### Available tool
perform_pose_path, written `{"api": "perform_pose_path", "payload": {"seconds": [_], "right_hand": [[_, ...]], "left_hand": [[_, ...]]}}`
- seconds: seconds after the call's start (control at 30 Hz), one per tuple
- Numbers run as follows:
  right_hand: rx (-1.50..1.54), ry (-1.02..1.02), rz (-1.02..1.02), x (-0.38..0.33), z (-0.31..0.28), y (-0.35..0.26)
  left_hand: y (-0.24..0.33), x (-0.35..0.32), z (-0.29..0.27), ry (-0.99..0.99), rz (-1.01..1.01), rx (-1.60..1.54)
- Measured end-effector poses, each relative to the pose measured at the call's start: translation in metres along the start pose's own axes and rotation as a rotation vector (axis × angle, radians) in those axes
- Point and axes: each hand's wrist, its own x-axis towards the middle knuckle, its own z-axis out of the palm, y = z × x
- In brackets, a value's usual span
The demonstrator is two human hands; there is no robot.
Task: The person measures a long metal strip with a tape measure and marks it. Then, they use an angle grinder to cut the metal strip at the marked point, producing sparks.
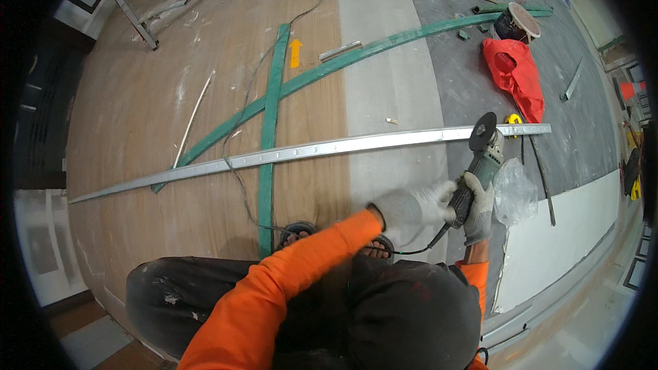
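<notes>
My right hand, in a pale knit glove, is wrapped round the body of an angle grinder. Its dark cutting disc points away from me, over the right end of a long silver metal profile. Beside the grinder's rear end is my gloved left hand, smeared by motion; whether it touches the tool or has its fingers closed I cannot make out. From the grinder a black cord runs back toward my feet. Two green strips cross beneath the profile.
A red bag and a dirty bucket lie at the far right. Near the profile's right end sits a yellow tape measure. Clear plastic lies beside the grinder, near a white board. A stepladder stands far left.
</notes>
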Motion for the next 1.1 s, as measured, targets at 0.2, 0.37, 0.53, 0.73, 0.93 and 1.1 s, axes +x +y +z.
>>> {"api": "perform_pose_path", "payload": {"seconds": [0.2, 0.37, 0.53, 0.73, 0.93, 1.1], "right_hand": [[-0.073, -0.248, 0.067, -0.005, 0.028, -0.004], [-0.123, -0.379, 0.14, -0.004, 0.043, 0.006], [-0.179, -0.441, 0.133, 0.003, 0.041, 0.016], [-0.186, -0.405, 0.113, 0.003, 0.04, 0.017], [-0.284, -0.4, 0.132, 0.006, 0.036, 0.018], [-0.323, -0.407, 0.134, 0.014, 0.032, 0.025]], "left_hand": [[-0.069, -0.033, -0.1, 0.469, -0.19, 0.709], [-0.112, -0.041, -0.133, 0.075, -0.539, 0.767], [-0.141, -0.041, -0.132, -0.024, -0.571, 0.676], [-0.139, -0.034, -0.11, 0.043, -0.521, 0.702], [-0.129, -0.039, -0.105, 0.094, -0.46, 0.68], [-0.123, -0.037, -0.105, 0.082, -0.481, 0.73]]}}
